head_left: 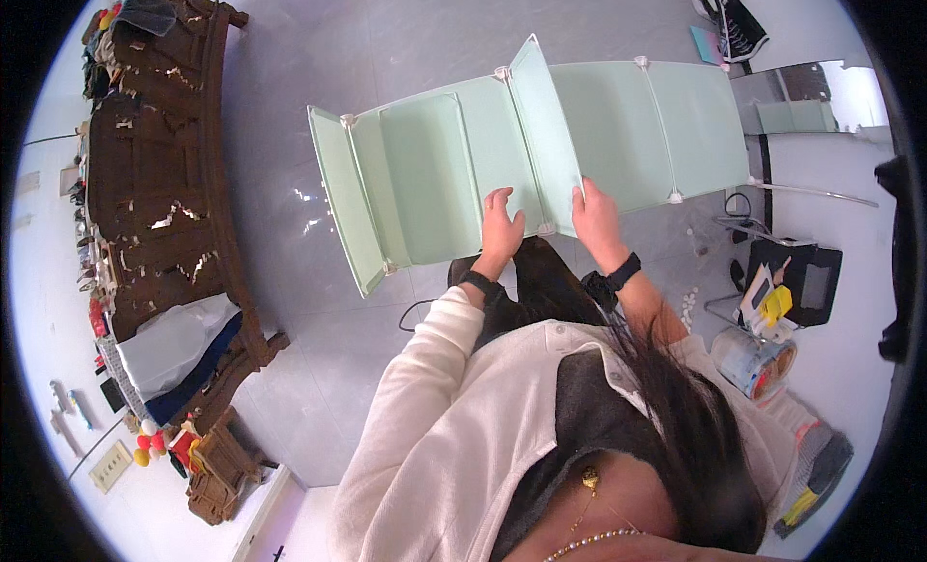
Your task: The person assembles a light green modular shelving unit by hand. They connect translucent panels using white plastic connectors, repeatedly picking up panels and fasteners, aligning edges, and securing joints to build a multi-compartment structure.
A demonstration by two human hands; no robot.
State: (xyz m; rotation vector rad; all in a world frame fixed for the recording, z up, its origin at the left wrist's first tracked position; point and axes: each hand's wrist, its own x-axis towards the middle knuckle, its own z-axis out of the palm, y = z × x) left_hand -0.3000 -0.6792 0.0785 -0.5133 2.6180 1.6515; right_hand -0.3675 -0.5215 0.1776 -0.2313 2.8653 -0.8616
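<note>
Pale glossy floor carries a mint-green panel assembly (435,166) lying flat, one divider panel (546,137) standing upright. Left hand (500,229) presses spread-open on a flat panel, seemingly steadying it; right hand (594,219) closes around the divider's near edge. Small white connectors (688,301) lie scattered rightward; a dark carved wooden bench (164,185) stands well apart, left.

Packaging observed at roughly four o'clock from centre: a cylindrical tub (751,361) lying on the pale floor, light blue body with an orange and cream printed label band. Just above it, at three to four o'clock, a small yellow packet (776,302) leans with white cards against a black case. At eight o'clock, near the lower left rim, a cream rectangular sign plate (110,465) lies flat; its lettering is too small to tell.
</note>
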